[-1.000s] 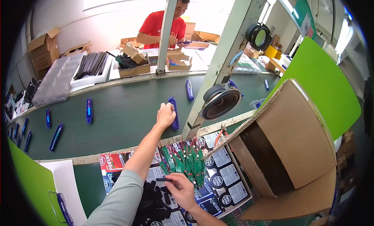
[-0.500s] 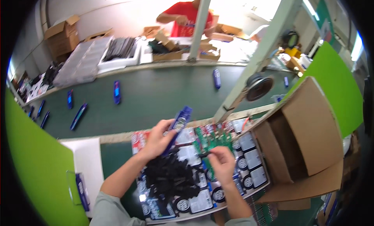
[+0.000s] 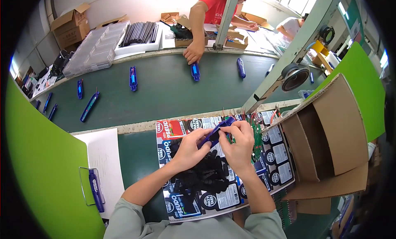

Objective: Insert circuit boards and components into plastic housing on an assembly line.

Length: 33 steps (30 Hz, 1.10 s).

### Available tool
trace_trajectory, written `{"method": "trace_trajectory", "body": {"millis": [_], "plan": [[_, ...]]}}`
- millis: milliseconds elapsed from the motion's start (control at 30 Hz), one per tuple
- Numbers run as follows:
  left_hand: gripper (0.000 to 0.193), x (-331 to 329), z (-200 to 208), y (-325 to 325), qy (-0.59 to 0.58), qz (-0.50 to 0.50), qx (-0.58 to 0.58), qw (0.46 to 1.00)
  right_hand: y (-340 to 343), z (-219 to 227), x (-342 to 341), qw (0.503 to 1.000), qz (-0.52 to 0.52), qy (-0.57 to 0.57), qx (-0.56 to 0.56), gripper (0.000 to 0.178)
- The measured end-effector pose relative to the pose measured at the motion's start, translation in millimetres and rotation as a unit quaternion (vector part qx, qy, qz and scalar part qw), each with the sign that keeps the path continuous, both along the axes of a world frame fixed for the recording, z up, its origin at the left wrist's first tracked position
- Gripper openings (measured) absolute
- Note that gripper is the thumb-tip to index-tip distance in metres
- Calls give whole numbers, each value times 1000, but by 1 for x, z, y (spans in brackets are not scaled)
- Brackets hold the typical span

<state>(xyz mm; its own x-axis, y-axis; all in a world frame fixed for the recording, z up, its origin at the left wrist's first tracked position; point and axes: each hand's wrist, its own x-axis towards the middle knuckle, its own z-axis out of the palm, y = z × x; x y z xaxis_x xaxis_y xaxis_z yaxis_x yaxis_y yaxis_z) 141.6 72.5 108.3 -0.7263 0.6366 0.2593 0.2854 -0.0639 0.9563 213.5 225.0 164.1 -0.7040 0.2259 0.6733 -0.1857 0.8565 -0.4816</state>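
Observation:
My left hand [image 3: 190, 150] grips a slim blue plastic casing [image 3: 225, 123], tilted with its far end up to the right. Fingers of my right hand [image 3: 240, 145] are pinched against the casing's open side, on a small black part [image 3: 215, 136] that they partly cover. Below both hands lies a heap of small black parts [image 3: 204, 177] on a printed sheet [image 3: 225, 197]. Beside my right hand are green circuit boards [image 3: 258, 142] with thin wires, partly hidden by its fingers.
Several blue casings [image 3: 133, 79] lie on the green conveyor belt [image 3: 165, 98] ahead. Across it, a co-worker's hand [image 3: 194, 52] touches one casing. An open cardboard box [image 3: 344, 131] stands at right, a speaker [image 3: 295, 77] by the post. Green panels [image 3: 45, 169] flank both sides.
My right hand has brought the small black part up to the casing, and both hands are now together. The co-worker has reached over the belt to a casing.

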Motion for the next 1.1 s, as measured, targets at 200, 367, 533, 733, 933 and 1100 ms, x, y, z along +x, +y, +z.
{"method": "trace_trajectory", "body": {"millis": [200,367,533,733,933,1100], "plan": [[32,5,-6,5,-23,23,-3,999,-6,-5,6,995,-59,-28,74,21],[25,9,6,5,137,84,-7,987,-6,-4,10,987,-114,-37,-104,56],[24,12,7,5,204,89,0,975,14,-14,12,969,-42,-98,-222,56],[22,6,-1,8,30,20,27,999,57,-4,32,941,36,-140,-305,29],[27,2,11,2,-210,-10,65,975,80,-41,41,963,-78,-258,-27,25],[25,4,10,2,-203,-21,55,978,80,-59,39,950,-111,-289,32,33]]}}
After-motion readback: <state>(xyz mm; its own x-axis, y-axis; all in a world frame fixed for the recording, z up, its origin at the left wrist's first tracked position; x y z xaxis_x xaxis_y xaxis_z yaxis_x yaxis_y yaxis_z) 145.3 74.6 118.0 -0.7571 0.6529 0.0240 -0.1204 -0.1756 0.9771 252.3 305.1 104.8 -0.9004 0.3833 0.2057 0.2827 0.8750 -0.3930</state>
